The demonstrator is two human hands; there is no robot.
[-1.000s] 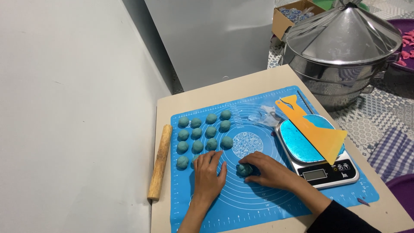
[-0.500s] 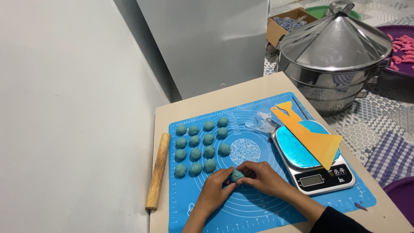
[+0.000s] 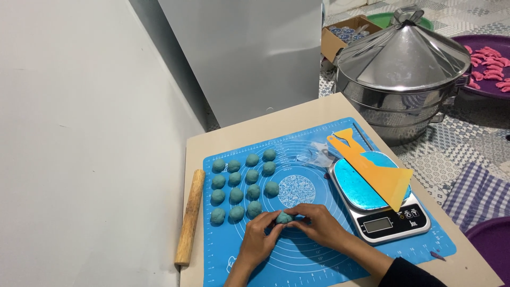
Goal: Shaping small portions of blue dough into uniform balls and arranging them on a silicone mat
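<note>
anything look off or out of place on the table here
Mostly tidy. The yellow scraper lies slanted across the scale, overhanging its edge. A crumpled clear wrap sits loose on the mat. Both hands pinch one dough ball.

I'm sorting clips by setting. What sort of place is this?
Probably a home kitchen corner for dough work: a blue baking mat with teal dough balls, a kitchen scale and a big steel steamer on the floor.

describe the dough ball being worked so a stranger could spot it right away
On the blue silicone mat, just below the rows of teal dough balls, the dough ball sits pinched between the left hand and right hand. It alone is held.
</note>
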